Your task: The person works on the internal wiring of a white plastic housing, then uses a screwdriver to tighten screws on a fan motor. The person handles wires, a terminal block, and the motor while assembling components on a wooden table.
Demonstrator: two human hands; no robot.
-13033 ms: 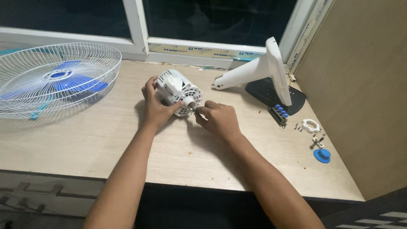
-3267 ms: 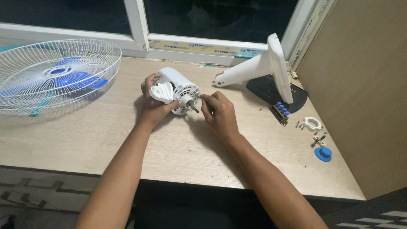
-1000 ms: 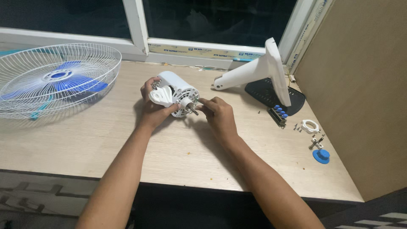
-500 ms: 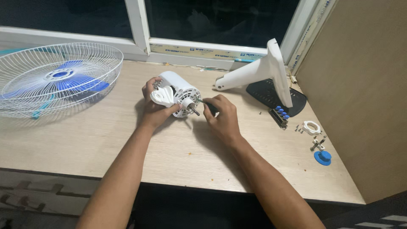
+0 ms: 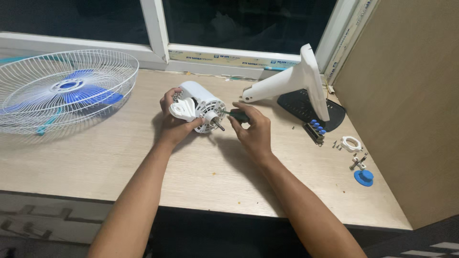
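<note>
Both grips closed: left hand (image 5: pixel 178 125) clasps fan motor (image 5: pixel 201 102), right hand (image 5: pixel 252 131) screwdriver (image 5: pixel 235 113), above wooden desk (image 5: pixel 95 157) by window (image 5: pixel 239 24).

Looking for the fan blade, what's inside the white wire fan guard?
Inside the wire guard lies a blue fan blade, visible through the wires. A teal piece shows at its lower edge; what it is cannot be told.

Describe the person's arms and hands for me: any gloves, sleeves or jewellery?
Both hands, left and right, are bare with no gloves. The forearms are uncovered up to the frame edge, with no sleeves in view. No watch, ring or wristband shows.
</note>
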